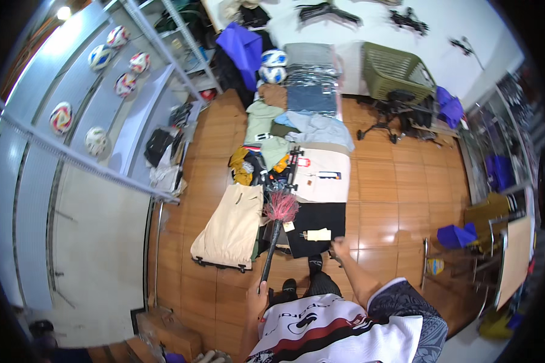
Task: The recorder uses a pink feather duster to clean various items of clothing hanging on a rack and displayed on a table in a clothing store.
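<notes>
My left hand point(257, 294) grips the dark handle of a duster point(276, 242). Its pink and grey bristle head point(281, 207) rests over the inner edge of the garments. On the right, my right hand point(340, 247) has curled fingers beside the corner of a folded black garment point(315, 218). Whether those fingers pinch the garment or a dark clip under them is too small to tell. A cream tag point(319, 234) lies on the black cloth. Left of the duster, beige trousers point(230, 222) lie with a black clip hanger point(222, 263) at their lower edge.
Beyond lie cream folded trousers point(322, 181), light-green clothing point(268, 122) and plastic-wrapped garments point(311, 90). Two balls point(273, 66) sit beside the wrapped stack. Shelving with more balls point(125, 85) stands left. A green basket point(397, 72) is at the back right, above a wheeled base point(386, 120).
</notes>
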Motion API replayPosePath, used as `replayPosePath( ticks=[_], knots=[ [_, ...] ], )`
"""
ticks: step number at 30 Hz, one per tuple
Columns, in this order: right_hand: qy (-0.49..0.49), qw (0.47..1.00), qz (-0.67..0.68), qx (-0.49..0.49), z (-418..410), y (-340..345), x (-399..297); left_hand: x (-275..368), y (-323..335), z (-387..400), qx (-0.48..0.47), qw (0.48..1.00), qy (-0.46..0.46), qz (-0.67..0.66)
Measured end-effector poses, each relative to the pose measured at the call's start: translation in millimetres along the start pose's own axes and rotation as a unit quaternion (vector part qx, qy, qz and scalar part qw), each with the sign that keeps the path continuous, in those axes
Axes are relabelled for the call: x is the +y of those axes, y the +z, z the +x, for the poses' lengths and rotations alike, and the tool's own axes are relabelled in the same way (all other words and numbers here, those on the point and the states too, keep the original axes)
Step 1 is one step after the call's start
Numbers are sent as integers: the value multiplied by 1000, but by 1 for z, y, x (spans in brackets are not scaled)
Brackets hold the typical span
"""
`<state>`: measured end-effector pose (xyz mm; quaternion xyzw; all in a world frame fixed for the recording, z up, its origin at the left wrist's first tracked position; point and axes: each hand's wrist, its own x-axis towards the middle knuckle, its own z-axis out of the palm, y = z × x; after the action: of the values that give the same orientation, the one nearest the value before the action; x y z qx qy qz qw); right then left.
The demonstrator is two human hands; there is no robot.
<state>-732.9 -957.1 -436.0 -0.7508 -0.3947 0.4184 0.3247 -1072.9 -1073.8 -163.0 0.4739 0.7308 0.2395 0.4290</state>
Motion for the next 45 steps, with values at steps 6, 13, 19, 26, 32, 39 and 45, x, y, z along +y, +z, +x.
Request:
replayPosePath(
  ticks=[6,13,19,26,32,39,45],
  knots=[
    [424,867,171,197,-205,-120,84,8,-23,23,-107,987,109,55],
    [463,743,335,347,-422,-128,159,25,-21,28,-269,931,215,117],
    [505,678,409,342,-547,-33,163,15,28,2,-358,868,315,138],
    [454,563,495,481,-675,33,192,32,109,-94,-518,736,388,198],
    [422,449,406,675,-830,-5,206,24,174,-184,-598,574,500,253],
    [511,363,-38,778,-1076,-118,246,-14,204,-324,-638,485,503,325],
    [542,324,-179,754,-1209,-214,226,-71,204,-395,-683,461,489,286]
  ],
)
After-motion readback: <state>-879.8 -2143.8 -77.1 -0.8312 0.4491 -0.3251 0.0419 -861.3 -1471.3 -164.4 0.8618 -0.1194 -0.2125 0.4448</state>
